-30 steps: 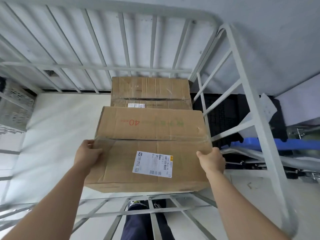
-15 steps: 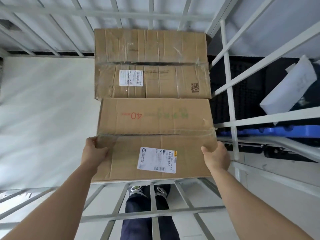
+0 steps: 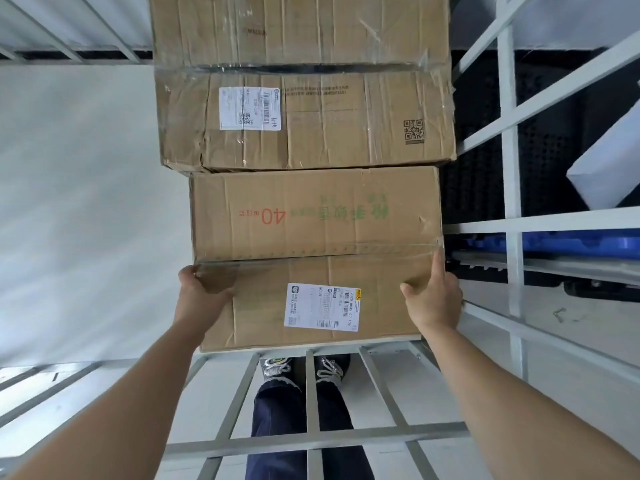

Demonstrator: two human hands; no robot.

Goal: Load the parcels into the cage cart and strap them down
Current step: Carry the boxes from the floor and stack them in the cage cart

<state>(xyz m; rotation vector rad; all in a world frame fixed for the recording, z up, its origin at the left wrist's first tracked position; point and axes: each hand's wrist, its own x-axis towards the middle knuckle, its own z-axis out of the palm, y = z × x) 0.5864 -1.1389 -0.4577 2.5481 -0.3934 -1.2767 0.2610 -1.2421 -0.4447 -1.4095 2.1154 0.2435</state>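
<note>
A brown cardboard parcel [image 3: 311, 220] with a red "40" print and a white shipping label lies inside the cage cart, over its white floor [image 3: 86, 202]. My left hand [image 3: 202, 292] grips its left edge. My right hand [image 3: 433, 299] holds its right edge, thumb on top and one finger straight along the side. Its far side touches a second taped cardboard parcel [image 3: 329, 133], which sits further in against the cart's right side.
The cart's front gate bars [image 3: 311, 438] run below my arms, with my legs and shoes behind them. White side bars [image 3: 510, 168] stand on the right. Beyond them are a blue pallet [image 3: 571, 244], black matting and a white package [image 3: 609, 168].
The held parcel has come down and forward until it meets the far parcel. My view has tipped lower, and my right hand's finger has stretched along the edge.
</note>
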